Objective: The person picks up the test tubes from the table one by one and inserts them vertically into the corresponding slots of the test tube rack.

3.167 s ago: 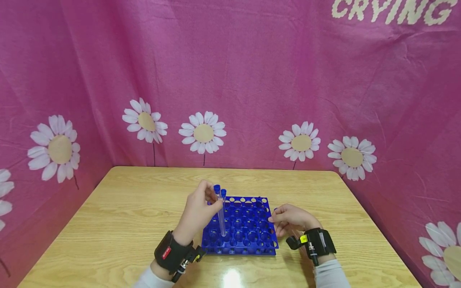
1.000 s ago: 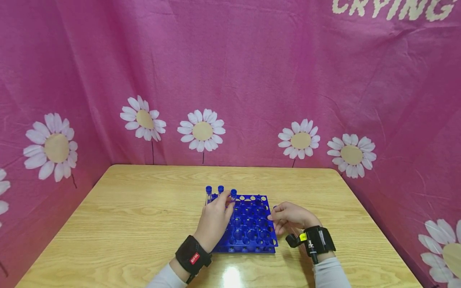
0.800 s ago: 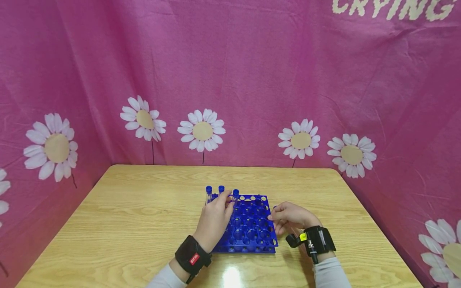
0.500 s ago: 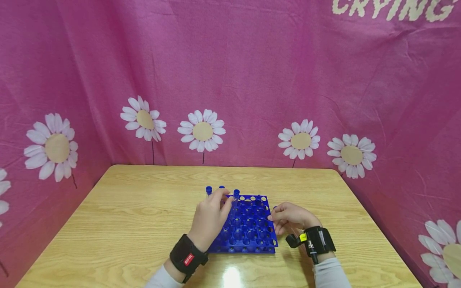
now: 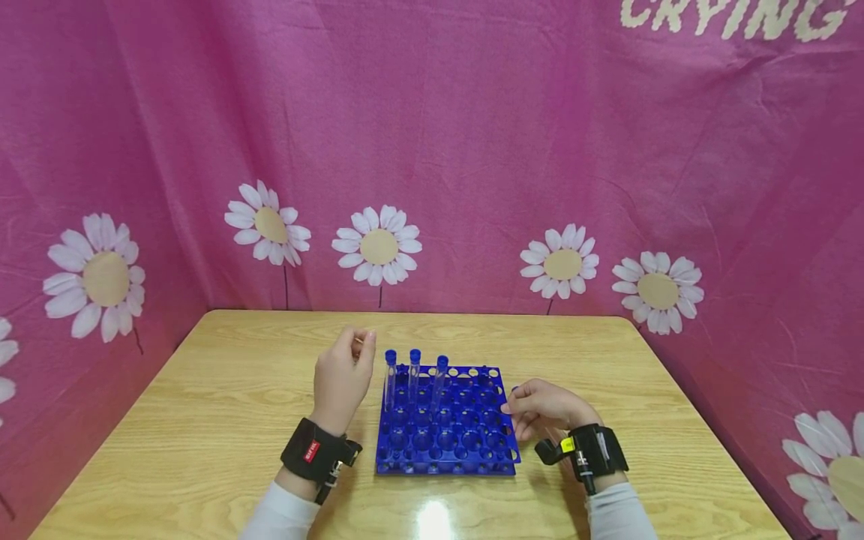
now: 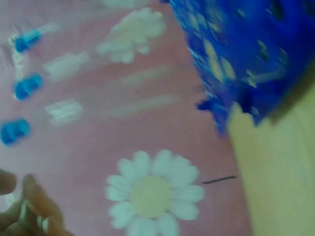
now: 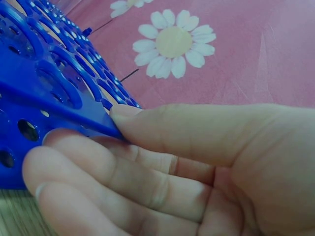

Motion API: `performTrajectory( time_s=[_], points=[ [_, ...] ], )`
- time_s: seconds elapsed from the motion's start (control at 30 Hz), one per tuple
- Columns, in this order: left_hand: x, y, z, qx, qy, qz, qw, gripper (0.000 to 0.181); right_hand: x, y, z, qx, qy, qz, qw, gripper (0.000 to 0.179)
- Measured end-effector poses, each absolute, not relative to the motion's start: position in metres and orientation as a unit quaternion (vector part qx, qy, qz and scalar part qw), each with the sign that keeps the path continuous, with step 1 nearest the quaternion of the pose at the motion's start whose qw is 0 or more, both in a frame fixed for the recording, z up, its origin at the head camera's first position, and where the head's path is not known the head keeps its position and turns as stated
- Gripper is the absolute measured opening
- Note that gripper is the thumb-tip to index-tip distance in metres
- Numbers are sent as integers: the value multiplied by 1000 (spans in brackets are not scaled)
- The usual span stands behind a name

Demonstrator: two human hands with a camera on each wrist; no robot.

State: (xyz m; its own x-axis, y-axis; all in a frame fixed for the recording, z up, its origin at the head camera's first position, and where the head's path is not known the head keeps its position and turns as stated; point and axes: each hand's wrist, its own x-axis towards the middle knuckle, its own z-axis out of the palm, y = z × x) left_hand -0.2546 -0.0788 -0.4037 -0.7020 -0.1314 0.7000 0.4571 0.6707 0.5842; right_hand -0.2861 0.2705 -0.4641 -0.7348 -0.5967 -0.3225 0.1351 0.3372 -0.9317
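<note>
Test tubes (image 5: pixel 413 379), three blue-capped and upright, stand along the rack's (image 5: pixel 466 442) far left edge at frame centre; they look light, slick and fragile, best pinched just under the cap. My right hand (image 5: pixel 540 409) pinches the rack's right rim. My left hand (image 5: pixel 343 375), on the middle tube half a second ago, now hovers loosely curled and empty left of them.

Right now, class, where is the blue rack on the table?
In the head view the blue rack sits near the table's front middle, between the raised left hand and the right hand pinching its right edge.
</note>
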Motion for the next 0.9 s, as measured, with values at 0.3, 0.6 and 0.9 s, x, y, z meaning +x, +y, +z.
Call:
performTrajectory(
  time_s=[0.3, 0.6, 0.9],
  points=[
    [-282, -92, -441, -9, -892, -438, 109, 27, -287, 270, -464, -144, 746, -556, 336, 16],
    [-291, -92, -466, -1, -874, -486, 15, 27, -287, 269, -464, -132, 747, -558, 338, 15],
    [-292, -92, -473, -6, -849, -528, -22, 18, -287, 270, -463, -133, 748, -558, 335, 17]
  ],
)
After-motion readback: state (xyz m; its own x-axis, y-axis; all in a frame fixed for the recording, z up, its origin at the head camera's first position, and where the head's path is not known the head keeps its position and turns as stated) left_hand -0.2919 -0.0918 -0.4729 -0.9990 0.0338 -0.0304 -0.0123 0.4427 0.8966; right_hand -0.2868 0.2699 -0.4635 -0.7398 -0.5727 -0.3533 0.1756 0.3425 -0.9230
